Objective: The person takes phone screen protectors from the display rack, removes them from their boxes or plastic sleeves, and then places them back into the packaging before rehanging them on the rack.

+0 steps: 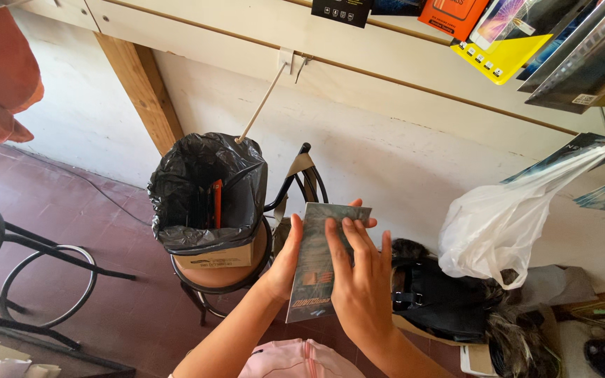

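A long flat grey-green package (316,262) with an orange mark near its lower end is held upright in front of me. My left hand (285,262) grips its left edge, thumb along the side. My right hand (360,280) lies over its right face, fingers spread flat on the front. Both hands hover above the floor, just right of a bin lined with a black bag (208,192).
The lined bin sits in a cardboard box on a round stool (222,276). A second stool (8,269) stands at far left. A white plastic bag (502,220) hangs at right above a black bag (439,294). Packaged goods (505,42) hang on the wall.
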